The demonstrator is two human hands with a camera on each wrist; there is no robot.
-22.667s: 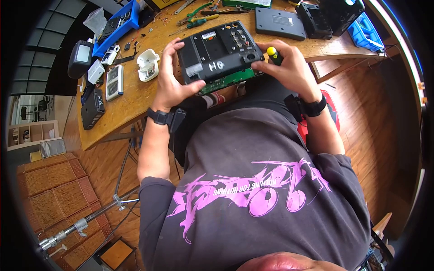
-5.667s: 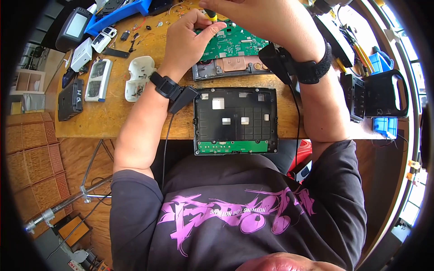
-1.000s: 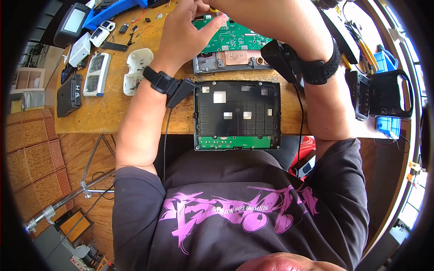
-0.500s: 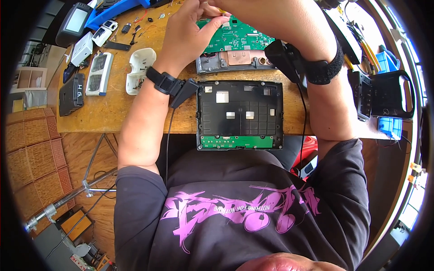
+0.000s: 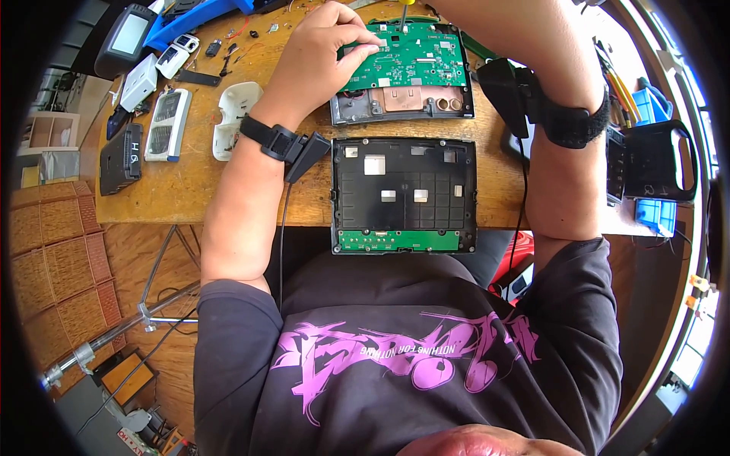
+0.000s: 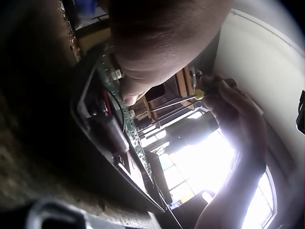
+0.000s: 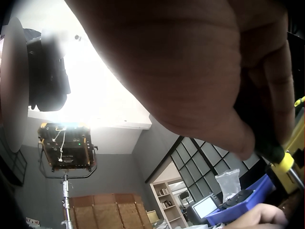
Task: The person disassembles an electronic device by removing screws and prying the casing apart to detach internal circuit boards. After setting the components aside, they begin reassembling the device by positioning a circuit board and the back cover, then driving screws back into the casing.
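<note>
A green circuit board (image 5: 411, 62) lies in a dark housing (image 5: 351, 114) on the workbench, with a copper-coloured plate (image 5: 401, 98) along its near side. My left hand (image 5: 323, 47) rests at the board's left part, thumb and forefinger extended over its surface. With my right hand (image 6: 233, 107) I grip the dark handle of a screwdriver (image 7: 286, 164), which has a yellow collar. Its shaft slants to the board's far middle part in the head view, where the right hand itself is out of frame. Nearer my body lies a black housing cover (image 5: 365, 209) carrying a green strip board (image 5: 426, 240).
Left of the arm stand a white open case (image 5: 232, 121), a white-framed device (image 5: 166, 125) and a black module (image 5: 120, 167). A blue tray (image 5: 194, 23) is at the far left. A black handled case (image 5: 660, 163) stands right. Wrist-camera cables hang along both forearms.
My right hand and the screwdriver have moved right, away from my left hand, uncovering more of the circuit board. The left hand stays near the board's left part; the black cover lies still.
</note>
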